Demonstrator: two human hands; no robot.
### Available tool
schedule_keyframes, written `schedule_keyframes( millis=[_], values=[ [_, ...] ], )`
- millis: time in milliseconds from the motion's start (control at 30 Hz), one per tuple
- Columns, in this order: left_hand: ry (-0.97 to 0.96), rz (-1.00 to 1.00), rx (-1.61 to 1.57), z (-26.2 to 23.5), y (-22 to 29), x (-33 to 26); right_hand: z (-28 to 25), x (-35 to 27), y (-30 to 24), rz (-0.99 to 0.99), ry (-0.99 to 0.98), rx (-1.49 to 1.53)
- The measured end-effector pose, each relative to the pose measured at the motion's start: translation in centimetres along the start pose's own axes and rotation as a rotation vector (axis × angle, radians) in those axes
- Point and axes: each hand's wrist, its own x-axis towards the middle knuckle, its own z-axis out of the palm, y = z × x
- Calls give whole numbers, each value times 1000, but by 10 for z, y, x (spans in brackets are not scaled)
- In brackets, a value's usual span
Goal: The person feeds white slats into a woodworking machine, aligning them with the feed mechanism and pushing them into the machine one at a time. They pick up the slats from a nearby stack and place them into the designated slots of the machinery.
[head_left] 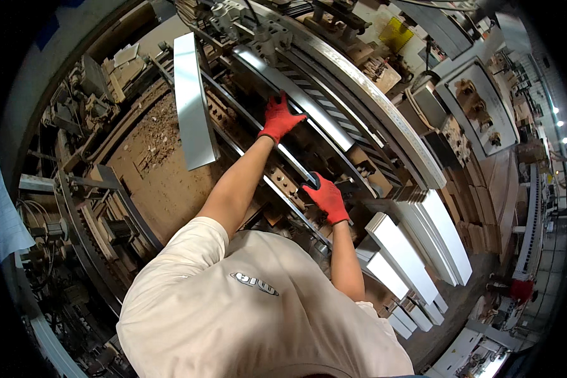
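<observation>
My left hand (278,120), in a red work glove, reaches out over the machine's metal rails with its fingers spread. Its fingertips are at the near edge of a long, shiny light-grey panel (302,104) lying along the machine; I cannot tell whether they press on it. Nearer to me, my right hand (327,199), gloved in red too, has thumb and fingers apart beside a narrow metal rail (293,161). Neither hand appears to hold anything. To the left, a wide white board (194,104) rests crosswise over the rails.
Stacked white boards (400,255) stand at my right, with more long boards (435,233) beside them. A long metal beam (384,101) runs beyond the panel. Wood chips (160,135) litter the brown surface at left. Another person in red (520,290) is far right.
</observation>
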Motion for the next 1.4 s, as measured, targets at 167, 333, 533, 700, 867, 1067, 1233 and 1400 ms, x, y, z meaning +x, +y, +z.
schedule_keyframes(
  millis=[167, 333, 533, 700, 867, 1067, 1233, 1400],
  values=[
    [46, -7, -100, 5, -7, 0, 13, 4, 15, 7, 43, 19],
    [82, -17, -249, 11, -23, 14, 17, 7, 5, 46, 90, -81],
    [66, 9, -123, 9, -14, 10, 14, 9, -2, 79, 75, -170],
    [24, -5, -72, -1, -3, 3, 22, 8, 6, 82, 137, -258],
    [-11, 2, 26, -4, 3, -3, 23, 8, 4, 61, 128, -260],
    [-43, -19, 62, -5, 5, -4, 15, 6, -7, 64, 101, -250],
    [-78, 16, 32, 1, -3, 0, 21, 7, 2, 48, 125, -262],
    [-121, 30, 19, 7, -9, 6, 20, 5, 3, 56, 132, -239]
  ],
)
